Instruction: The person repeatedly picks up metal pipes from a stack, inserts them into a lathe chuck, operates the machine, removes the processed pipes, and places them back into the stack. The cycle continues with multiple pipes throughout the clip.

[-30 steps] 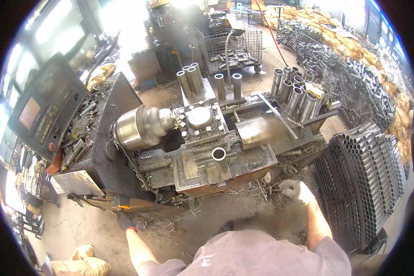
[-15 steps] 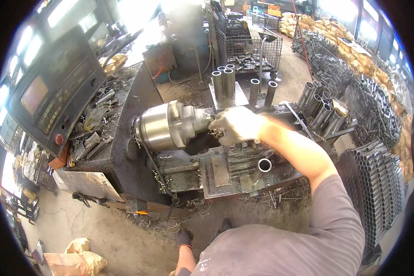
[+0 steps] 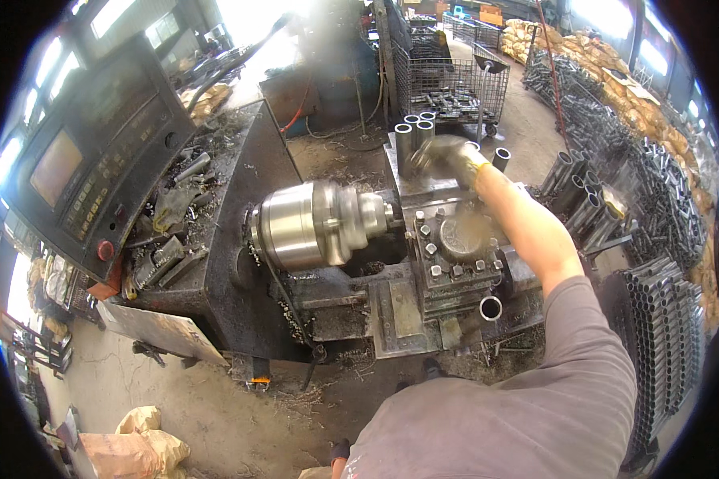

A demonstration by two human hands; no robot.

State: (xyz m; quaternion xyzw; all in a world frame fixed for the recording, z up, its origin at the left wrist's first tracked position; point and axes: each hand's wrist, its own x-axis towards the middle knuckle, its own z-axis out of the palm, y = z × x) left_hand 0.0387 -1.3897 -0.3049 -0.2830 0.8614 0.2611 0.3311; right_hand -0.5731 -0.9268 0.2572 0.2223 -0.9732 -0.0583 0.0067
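Observation:
My right hand (image 3: 447, 160), in a pale glove and smeared by motion, reaches across the lathe to several upright metal tubes (image 3: 403, 142) on a flat plate (image 3: 423, 188). Whether its fingers hold a tube cannot be told. Left of the tool post (image 3: 447, 275) sits the lathe chuck (image 3: 295, 227), with blurred jaws and a short piece (image 3: 389, 214) at its front. One more tube (image 3: 490, 309) stands upright at the near side of the tool post. Low by my body, my left hand (image 3: 340, 451) wears a dark glove; its fingers are mostly hidden.
The control panel (image 3: 76, 172) with a red button stands at the left. Loose tubes (image 3: 583, 195) lean together at the right, and stacked tubes (image 3: 663, 335) rise beside me. A wire cart (image 3: 455, 88) is behind the machine. Paper sacks (image 3: 136, 451) lie on the floor.
My right hand has moved from the front of the chuck back to the standing tubes, uncovering the tool post. My left hand has drawn down toward my body. The view has shifted slightly.

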